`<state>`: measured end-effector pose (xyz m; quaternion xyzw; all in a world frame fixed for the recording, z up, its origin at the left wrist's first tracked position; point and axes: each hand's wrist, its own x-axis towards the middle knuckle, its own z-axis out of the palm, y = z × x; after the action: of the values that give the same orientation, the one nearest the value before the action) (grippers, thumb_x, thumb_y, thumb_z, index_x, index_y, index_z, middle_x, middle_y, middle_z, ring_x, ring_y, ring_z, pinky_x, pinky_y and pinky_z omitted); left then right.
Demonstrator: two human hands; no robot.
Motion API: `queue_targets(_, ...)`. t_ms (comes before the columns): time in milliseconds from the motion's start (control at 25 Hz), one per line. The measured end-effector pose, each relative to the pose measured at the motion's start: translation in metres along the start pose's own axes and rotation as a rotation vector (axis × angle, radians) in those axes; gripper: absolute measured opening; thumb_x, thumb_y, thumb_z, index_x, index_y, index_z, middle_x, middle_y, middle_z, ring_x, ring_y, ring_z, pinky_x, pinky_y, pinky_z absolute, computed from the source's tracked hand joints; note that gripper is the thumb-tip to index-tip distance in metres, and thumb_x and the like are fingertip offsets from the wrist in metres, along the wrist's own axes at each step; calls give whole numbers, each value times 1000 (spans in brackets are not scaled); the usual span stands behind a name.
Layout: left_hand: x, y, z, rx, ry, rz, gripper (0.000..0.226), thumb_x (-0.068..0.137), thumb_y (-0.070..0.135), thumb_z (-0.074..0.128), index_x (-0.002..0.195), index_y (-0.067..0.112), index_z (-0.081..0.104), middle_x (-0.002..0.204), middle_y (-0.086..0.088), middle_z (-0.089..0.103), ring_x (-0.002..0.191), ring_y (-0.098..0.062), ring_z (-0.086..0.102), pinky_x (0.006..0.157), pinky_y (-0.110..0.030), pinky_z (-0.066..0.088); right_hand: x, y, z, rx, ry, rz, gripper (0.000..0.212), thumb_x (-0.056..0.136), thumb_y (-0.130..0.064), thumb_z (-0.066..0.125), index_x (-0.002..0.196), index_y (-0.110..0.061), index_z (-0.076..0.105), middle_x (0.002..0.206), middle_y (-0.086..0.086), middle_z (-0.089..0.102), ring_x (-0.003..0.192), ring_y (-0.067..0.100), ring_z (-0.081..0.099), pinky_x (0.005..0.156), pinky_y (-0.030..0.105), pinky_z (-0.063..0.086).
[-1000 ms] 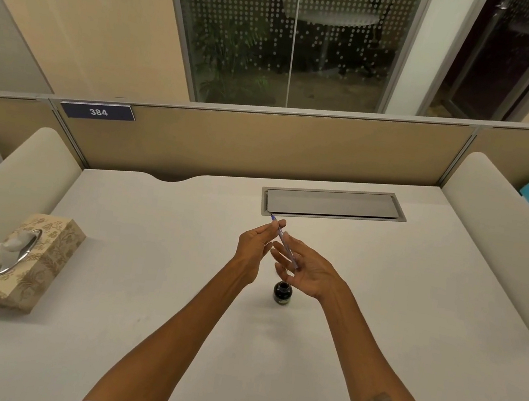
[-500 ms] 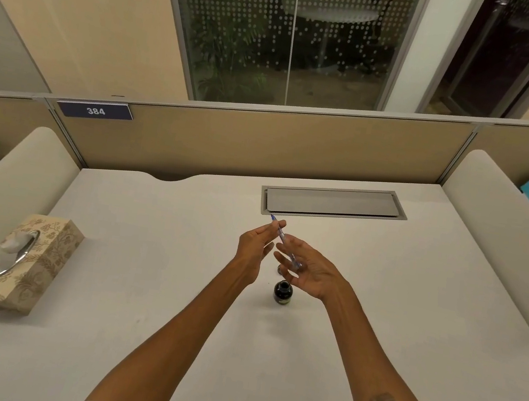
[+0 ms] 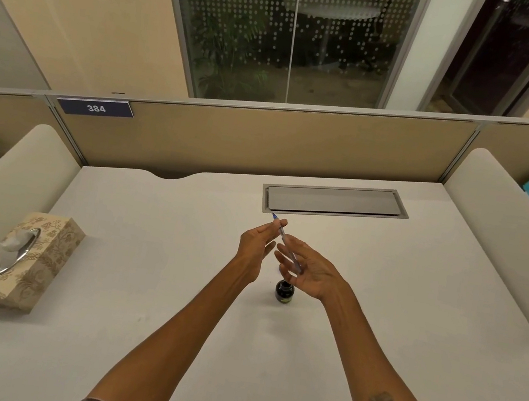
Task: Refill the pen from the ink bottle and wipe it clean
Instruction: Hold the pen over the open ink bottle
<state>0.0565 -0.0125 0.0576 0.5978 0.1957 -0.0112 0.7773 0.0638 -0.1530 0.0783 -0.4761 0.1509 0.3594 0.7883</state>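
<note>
Pen (image 3: 286, 242) pinched near blue tip by my left hand (image 3: 258, 244), lower barrel in my right hand (image 3: 309, 270) fingers; ink bottle (image 3: 283, 291) upright on desk (image 3: 141, 267) just below.

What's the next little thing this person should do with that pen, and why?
Probably lower the pen toward the ink bottle. Both hands hold it in the air above the bottle, which appears open, and the tissue box sits unused.
</note>
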Motion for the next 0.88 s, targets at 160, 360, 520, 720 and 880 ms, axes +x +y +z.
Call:
queue_targets(160,1,1,-1,-10,11,-3,34,99,29,57,123,9,69,134,-7,64,130,-27,54,115,-43,39,1,2,0,-11,-3,36,39,90,-30,68,120,-5,66,91,5,74,77,14,67,68,25,54)
queue_targets(360,3,5,-6,-107,56,-14,36,100,30,55,124,6,68,127,-6,66,129,-28,55,112,-41,41,-1,4,-14,-144,-23,12,21,95,-21,62,113,-13,69,95,4,68,92,21,63,81,34,53)
queue_targets(520,0,9,-4,-194,71,-21,38,99,31,54,125,6,66,128,-6,67,128,-27,55,113,-44,41,-4,8,-18,-20,12,-14,28,102,-28,49,109,-8,67,78,3,54,59,11,53,57,24,46)
queue_targets(720,-4,3,3,-237,23,-28,31,100,32,54,121,14,68,129,-1,67,130,-23,54,112,-40,41,0,12,-12,-9,32,-115,24,93,-21,64,112,-7,63,79,-1,54,49,3,40,39,14,27)
queue_targets(880,-5,-7,2,-221,-1,-28,25,101,30,53,115,19,70,132,-3,66,130,-24,54,112,-40,41,2,15,-20,83,106,-180,23,90,-18,69,110,-7,68,102,6,71,59,4,50,36,13,31)
